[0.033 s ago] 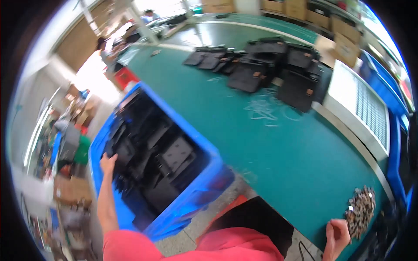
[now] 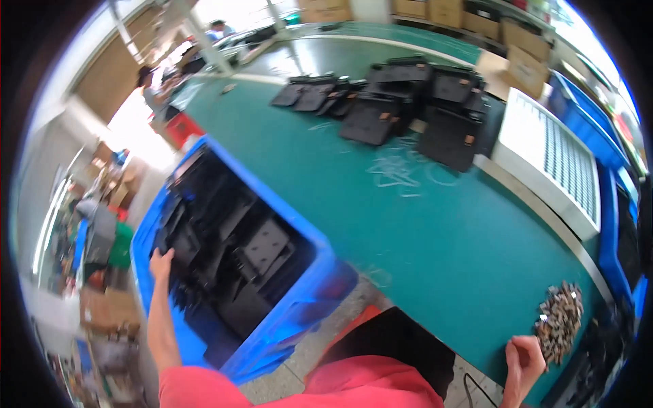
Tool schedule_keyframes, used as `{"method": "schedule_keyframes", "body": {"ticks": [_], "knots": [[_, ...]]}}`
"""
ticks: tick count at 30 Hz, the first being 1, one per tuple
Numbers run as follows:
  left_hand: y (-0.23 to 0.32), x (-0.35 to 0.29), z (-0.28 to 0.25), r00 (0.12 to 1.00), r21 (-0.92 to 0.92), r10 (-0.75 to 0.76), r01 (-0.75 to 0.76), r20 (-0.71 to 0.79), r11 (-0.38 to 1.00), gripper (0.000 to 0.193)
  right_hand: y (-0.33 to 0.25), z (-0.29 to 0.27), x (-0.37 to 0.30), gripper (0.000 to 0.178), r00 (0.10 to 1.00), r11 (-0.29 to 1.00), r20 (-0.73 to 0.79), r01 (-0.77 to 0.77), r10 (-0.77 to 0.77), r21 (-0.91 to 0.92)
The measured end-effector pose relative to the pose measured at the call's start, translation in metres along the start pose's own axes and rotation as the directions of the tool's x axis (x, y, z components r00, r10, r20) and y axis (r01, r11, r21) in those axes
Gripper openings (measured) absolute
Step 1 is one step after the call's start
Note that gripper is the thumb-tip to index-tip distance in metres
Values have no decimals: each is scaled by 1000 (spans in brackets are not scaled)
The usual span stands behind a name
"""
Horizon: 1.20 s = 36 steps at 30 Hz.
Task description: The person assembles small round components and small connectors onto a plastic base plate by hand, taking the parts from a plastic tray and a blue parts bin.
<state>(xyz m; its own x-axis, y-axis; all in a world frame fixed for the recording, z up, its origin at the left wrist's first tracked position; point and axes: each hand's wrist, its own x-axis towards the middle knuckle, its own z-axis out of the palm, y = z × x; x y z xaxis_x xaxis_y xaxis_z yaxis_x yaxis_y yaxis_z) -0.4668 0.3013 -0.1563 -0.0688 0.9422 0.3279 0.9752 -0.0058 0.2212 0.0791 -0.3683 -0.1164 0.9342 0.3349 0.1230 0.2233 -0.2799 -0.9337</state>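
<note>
"Is the left hand's [image 2: 162,262] grip clamped on anything?"

"Can't tell; it's against the black panels [image 2: 224,262] inside the blue bin [image 2: 333,273]. The right hand [image 2: 525,362], well right of the bin, is curled, contents hidden."

"What might go wrong?"

"Pulling one panel could snag its neighbours, they're so jumbled."

"How do they look?"

"Flat, dark, tilted every way; one greyer, spotted."

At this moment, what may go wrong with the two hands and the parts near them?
The jumbled, flat black parts in the large blue plastic bin might shift and pinch the left hand, which is at their edge.

The right hand is close beside a loose pile of small brown-and-silver pieces; a bump could scatter some across the green tabletop.
</note>
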Motion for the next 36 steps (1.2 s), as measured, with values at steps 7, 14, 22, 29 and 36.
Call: {"method": "schedule_keyframes", "body": {"ticks": [7,14,22,29,36], "knots": [[62,-25,-25,998,396,-64,57,6,916,49,-7,2,-3,15,993,993,-56,-104,107,55],[-33,36,-51,917,91,-170,216,-360,972,68,-12,2,-1,10,997,994,13,-82,81,67],[346,-77,-164,797,-963,553,130,242,235,44,-37,9,19,16,969,965,151,-217,195,149],[542,-312,-118,-162,-671,816,494,555,554,34,-56,27,49,51,943,884,319,-230,98,408],[580,-349,-85,-412,-604,749,443,520,663,33,-24,26,53,49,935,875,265,-322,234,362]]}}
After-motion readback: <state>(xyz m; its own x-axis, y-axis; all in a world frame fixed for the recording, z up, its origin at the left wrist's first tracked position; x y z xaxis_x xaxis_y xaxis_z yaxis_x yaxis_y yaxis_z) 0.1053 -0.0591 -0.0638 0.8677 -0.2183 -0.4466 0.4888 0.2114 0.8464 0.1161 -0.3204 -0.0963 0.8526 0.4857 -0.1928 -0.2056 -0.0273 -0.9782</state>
